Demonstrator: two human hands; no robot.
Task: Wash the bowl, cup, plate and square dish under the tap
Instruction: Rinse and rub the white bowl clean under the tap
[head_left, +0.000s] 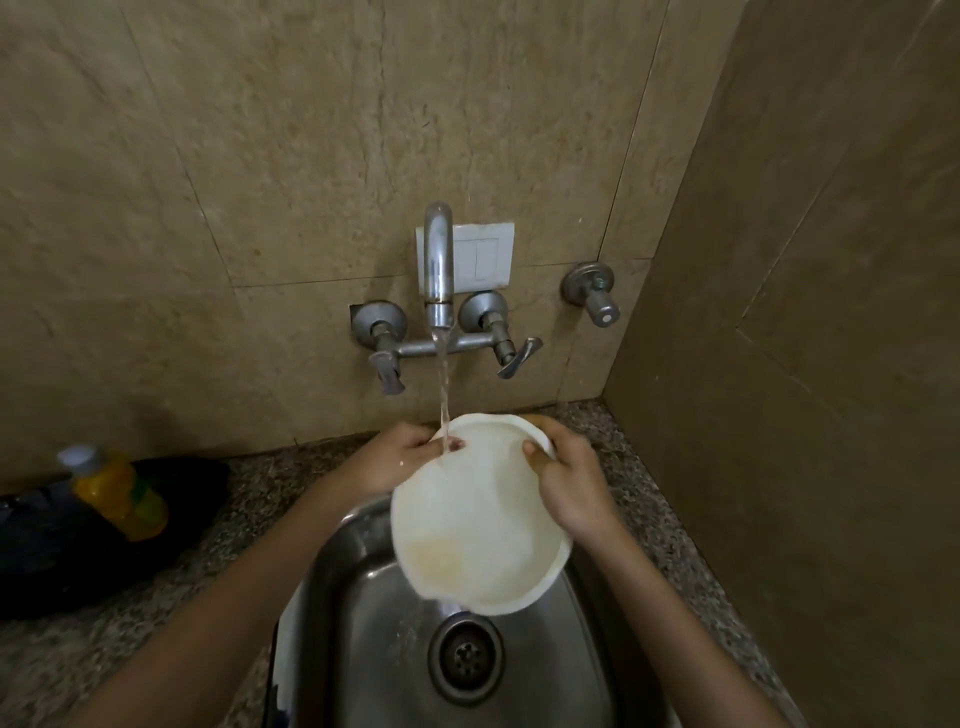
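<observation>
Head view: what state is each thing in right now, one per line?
Bowl: tilted, held at both sides, yellowish residue inside near its low edge.
Tap: running, stream lands at the bowl's far rim.
Left hand: grips the bowl's left rim.
Right hand: grips the right rim.
Sink: wet, drain unplugged.
Bottle: capped, standing.

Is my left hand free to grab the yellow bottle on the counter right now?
Probably not yet: the left hand grips the bowl. The way to the bottle looks open once the right hand holds the bowl alone.
</observation>
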